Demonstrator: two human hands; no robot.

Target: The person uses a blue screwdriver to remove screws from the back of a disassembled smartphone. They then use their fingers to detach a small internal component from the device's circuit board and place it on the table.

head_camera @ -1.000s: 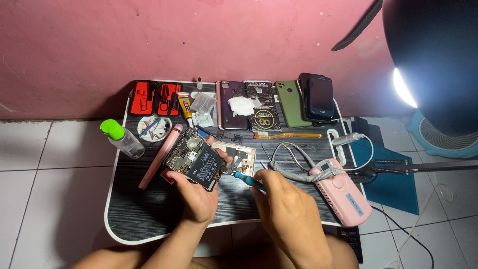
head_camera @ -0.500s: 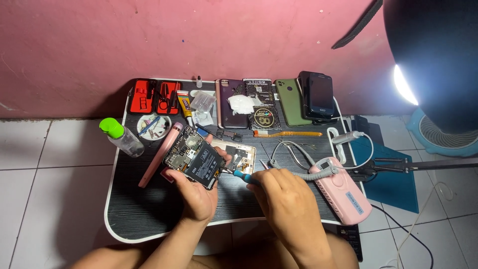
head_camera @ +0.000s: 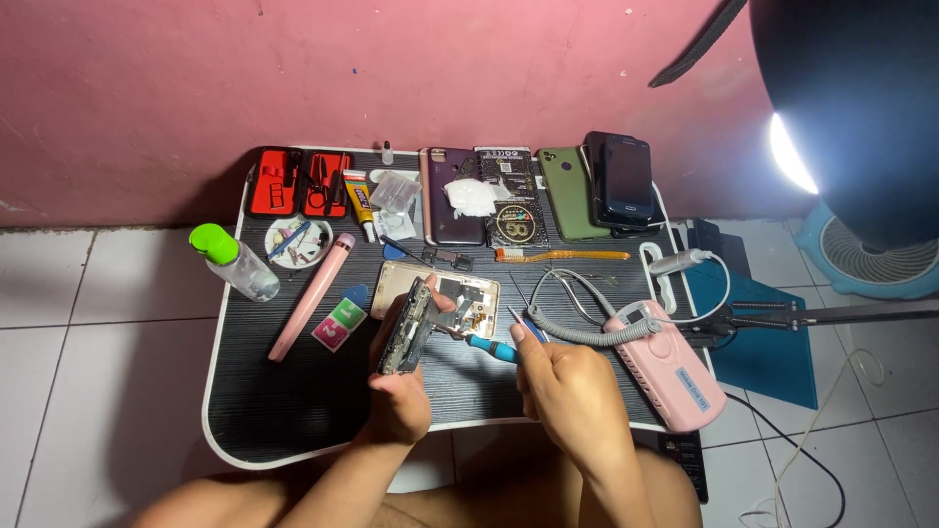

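Above the black surface (head_camera: 293, 411), the opened phone (head_camera: 406, 328) stands on edge, clamped in the left hand (head_camera: 399, 391) just left of the right hand (head_camera: 572, 391). The right hand's fingers are closed around a blue-handled screwdriver (head_camera: 489, 347), tip touching the phone. A red tool case (head_camera: 298, 182) lies far left, a small yellow tube (head_camera: 359, 203) beside it.

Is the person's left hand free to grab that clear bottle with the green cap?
Probably not right now: the left hand is gripping an opened phone. The bottle lies unobstructed on the table's left side.
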